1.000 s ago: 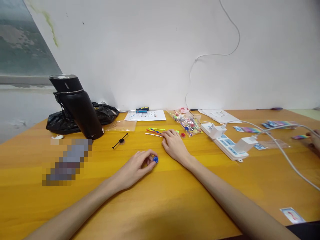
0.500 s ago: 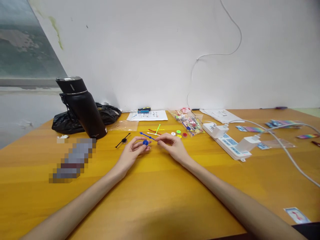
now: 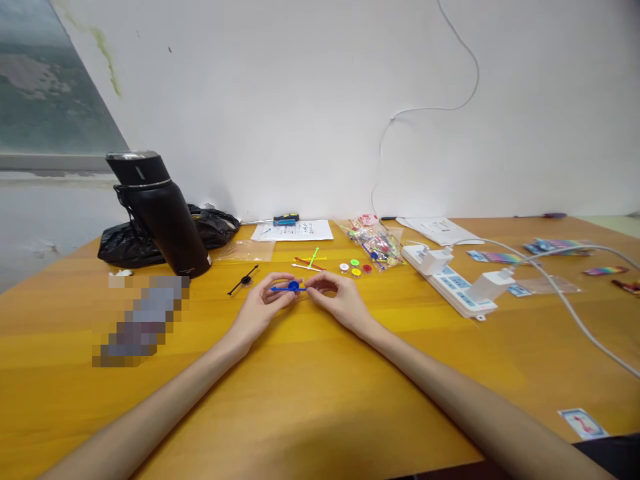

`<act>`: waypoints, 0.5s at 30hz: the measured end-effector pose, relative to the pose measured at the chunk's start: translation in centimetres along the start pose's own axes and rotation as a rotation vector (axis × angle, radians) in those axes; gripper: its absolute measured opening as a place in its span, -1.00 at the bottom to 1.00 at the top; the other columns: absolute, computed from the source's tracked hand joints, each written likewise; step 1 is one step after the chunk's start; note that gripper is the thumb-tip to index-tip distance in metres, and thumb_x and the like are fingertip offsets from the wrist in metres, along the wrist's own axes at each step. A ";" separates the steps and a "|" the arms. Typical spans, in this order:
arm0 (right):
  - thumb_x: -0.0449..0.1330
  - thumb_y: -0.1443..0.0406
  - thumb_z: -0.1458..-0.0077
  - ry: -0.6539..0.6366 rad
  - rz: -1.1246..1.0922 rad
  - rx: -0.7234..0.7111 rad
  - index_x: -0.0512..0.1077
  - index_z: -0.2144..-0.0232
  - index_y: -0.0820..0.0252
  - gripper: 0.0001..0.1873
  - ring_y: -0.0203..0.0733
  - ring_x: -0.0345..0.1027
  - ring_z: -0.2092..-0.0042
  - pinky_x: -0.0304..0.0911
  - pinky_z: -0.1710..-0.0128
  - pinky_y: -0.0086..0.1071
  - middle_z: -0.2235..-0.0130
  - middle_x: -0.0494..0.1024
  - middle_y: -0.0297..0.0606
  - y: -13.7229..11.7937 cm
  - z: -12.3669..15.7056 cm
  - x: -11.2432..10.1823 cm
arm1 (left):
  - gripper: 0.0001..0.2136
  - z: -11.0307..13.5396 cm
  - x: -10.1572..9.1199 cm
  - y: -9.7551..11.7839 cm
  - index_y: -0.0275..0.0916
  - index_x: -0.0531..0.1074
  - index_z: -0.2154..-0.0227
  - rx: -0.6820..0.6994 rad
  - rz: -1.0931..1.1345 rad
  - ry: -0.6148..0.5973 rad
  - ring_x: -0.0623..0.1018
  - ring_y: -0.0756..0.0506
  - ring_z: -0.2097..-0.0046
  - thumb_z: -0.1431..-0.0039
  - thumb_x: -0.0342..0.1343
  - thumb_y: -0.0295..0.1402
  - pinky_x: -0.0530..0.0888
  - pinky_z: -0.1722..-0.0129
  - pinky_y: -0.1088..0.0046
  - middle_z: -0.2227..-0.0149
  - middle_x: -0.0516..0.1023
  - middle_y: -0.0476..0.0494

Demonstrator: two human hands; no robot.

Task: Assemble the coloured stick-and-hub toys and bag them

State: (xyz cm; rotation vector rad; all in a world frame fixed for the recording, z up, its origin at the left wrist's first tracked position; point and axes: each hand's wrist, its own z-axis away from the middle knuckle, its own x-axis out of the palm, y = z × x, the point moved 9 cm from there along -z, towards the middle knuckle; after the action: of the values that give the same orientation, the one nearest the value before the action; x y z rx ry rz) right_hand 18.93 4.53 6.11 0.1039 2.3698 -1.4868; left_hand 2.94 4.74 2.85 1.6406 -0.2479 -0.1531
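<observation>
My left hand [image 3: 263,303] is closed on a small blue disc [image 3: 294,285], held just above the table. My right hand [image 3: 337,297] pinches one end of a blue arrow-shaped spinner pointer [image 3: 283,289], which lies across the front of the disc. Whether the two pieces are joined, I cannot tell. Left of my hands, a black pointer with a round black hub [image 3: 245,281] rests on the table. Beyond my hands lie loose pointers in green, yellow, red and white [image 3: 313,260]. Several discs sit beside them, among them a red disc [image 3: 367,269] and a yellow disc [image 3: 356,273].
A clear bag of coloured parts [image 3: 377,247] lies behind the discs. To the right stands a white power strip [image 3: 450,283] with chargers and cables. A black bottle [image 3: 167,220], a black plastic bag [image 3: 220,227] and a blurred-out object [image 3: 145,320] are at left. Screwdrivers [image 3: 286,219] lie at the back.
My right hand has brought the blue pointer left and down, from above the disc to across its front. The left hand still holds the disc. The view has shifted slightly.
</observation>
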 end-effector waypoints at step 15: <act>0.19 0.35 -0.23 -0.134 0.063 -0.156 0.53 0.14 0.20 -0.83 -0.27 0.43 0.29 0.37 0.22 -0.40 0.24 0.62 -0.26 -1.5 0.8 1.6 | -0.71 -0.2 -0.2 0.3 -0.22 0.50 0.21 0.055 -0.026 0.004 0.61 -0.16 0.06 -0.10 0.31 -0.16 0.55 -0.01 0.26 0.12 0.64 -0.16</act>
State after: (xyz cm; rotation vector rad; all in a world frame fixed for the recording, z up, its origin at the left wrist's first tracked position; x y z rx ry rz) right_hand 17.31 2.96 6.59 0.0391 2.3416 -1.2357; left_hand 2.80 4.94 3.17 1.6996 -0.2297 -0.1641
